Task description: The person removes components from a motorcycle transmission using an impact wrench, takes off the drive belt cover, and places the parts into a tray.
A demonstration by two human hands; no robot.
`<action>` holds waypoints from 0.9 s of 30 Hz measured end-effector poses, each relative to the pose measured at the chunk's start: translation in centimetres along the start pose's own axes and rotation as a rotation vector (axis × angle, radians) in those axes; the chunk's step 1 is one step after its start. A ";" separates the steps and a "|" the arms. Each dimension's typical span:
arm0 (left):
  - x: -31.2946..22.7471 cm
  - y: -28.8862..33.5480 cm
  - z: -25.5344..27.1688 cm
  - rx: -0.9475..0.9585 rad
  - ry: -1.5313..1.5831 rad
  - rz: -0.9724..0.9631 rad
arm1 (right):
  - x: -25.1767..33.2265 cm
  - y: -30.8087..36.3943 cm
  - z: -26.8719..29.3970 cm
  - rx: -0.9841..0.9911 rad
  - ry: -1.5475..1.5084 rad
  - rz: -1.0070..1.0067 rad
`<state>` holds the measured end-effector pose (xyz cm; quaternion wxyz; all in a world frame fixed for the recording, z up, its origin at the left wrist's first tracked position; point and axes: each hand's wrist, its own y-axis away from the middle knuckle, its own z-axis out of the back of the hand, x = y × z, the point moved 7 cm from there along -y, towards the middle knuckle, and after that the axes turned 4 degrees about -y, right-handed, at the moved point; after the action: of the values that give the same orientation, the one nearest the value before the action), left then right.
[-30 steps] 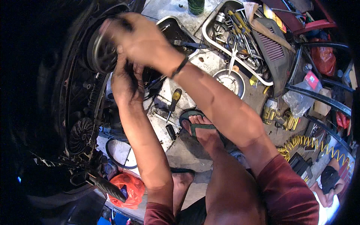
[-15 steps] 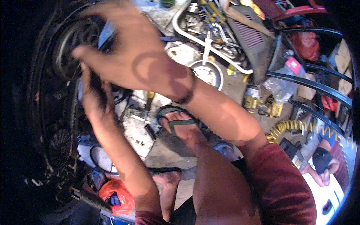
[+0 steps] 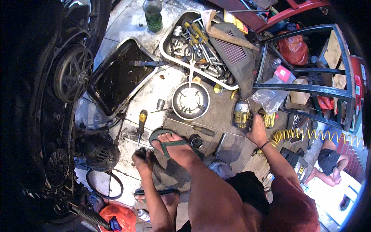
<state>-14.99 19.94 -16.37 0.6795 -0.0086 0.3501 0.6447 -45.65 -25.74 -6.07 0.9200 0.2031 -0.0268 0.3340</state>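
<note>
At the right, my right hand [image 3: 257,131] is closed around the dark handle of a yellow-and-black cordless impact driver [image 3: 242,115] lying on the floor. A second yellow-and-black power tool [image 3: 267,118] lies just beside it. My left hand [image 3: 143,161] is low by my sandalled foot, its blackened fingers curled together; what they hold, if anything, cannot be made out. Just beyond those fingers is a yellow-handled screwdriver [image 3: 142,120]. Along the left side stands a dark engine with a spoked round drum [image 3: 73,73] on a threaded shaft, out of reach of both hands.
A black oily tray [image 3: 116,79] lies by the engine. Beyond are a white-rimmed tray of tools [image 3: 170,48], a green bottle [image 3: 153,17] and a round white-rimmed dish [image 3: 191,101]. A drive belt [image 3: 104,185] lies lower left. A metal frame [image 3: 305,87] and yellow coiled hose [image 3: 297,134] occupy the right.
Both hands have left the engine's drum. My right hand has swung right to the impact driver and gripped it; my left has dropped toward my foot. The view has shifted too.
</note>
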 end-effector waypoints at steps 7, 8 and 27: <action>1.0 0.2 0.7 0.182 0.732 0.220 | -3.2 -1.1 -0.2 0.082 -0.014 -0.037; -0.9 1.0 0.8 0.190 1.014 0.377 | -2.6 -0.7 0.8 0.103 -0.033 -0.021; -22.6 0.6 5.0 0.283 2.272 0.414 | 24.3 3.4 9.5 0.518 -1.019 0.443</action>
<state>-11.47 2.72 -1.30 -0.1488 -0.4485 0.8213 0.3197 -28.14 -12.45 8.29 0.6210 0.5438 -0.4229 0.3739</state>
